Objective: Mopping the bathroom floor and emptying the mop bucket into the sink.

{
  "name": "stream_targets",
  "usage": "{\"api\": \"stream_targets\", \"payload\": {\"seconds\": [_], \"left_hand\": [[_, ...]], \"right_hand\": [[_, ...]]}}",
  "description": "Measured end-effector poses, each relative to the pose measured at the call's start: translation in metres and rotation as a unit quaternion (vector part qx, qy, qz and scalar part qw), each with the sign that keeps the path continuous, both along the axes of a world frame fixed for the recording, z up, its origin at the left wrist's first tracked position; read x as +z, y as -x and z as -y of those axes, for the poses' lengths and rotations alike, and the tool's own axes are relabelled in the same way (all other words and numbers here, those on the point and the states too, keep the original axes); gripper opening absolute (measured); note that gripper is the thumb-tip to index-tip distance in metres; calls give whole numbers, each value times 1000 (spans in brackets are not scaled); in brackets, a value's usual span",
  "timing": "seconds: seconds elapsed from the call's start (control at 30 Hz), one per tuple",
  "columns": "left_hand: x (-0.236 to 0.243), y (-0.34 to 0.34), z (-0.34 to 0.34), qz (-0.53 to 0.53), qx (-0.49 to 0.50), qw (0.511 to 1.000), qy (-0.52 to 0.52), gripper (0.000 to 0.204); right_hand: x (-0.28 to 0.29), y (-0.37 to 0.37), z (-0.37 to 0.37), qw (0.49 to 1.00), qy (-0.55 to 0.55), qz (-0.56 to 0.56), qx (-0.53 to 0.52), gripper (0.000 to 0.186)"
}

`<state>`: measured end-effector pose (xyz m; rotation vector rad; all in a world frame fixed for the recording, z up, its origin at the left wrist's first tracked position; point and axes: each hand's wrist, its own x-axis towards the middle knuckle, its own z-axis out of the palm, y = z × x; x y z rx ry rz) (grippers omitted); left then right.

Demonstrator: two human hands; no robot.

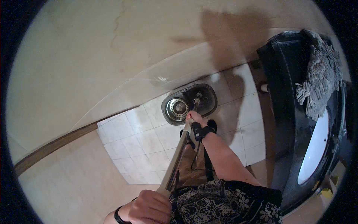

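Observation:
A long metal pole with pale grips [175,158], like a mop handle, slants down from my body toward an oval dark bucket [213,108] on the tiles. My left hand [149,207] wraps round its upper end, close to my body. Lower down, my right hand [195,118] closes round the pole, just above the bucket's near rim. The pole's far end reaches over the right part of the bucket; whether a mop head is on it I cannot tell. A round slotted metal basket [178,108] fills the bucket's left part.
Beyond the bucket runs a beige wall [149,48]. A black counter [285,112] with a white oval basin [315,149] stands at my right, and a grey shaggy fringed cloth [322,80] hangs over it. My feet are on white floor tiles [145,136] just behind the bucket.

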<state>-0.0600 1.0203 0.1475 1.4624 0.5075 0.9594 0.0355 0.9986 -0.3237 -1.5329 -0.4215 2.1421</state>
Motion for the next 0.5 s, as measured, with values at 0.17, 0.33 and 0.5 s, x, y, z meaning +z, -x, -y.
{"api": "stream_targets", "payload": {"seconds": [0.17,0.33,0.5], "left_hand": [[11,8,24,-22,-17,1000,-2,21],[57,16,49,5,32,999,-23,24],[104,52,81,112,36,992,-53,23]], "right_hand": [[54,3,2,967,141,-162,-137,26],[93,32,35,875,243,-287,-304,24],[174,54,68,799,243,-406,-371,19]]}}
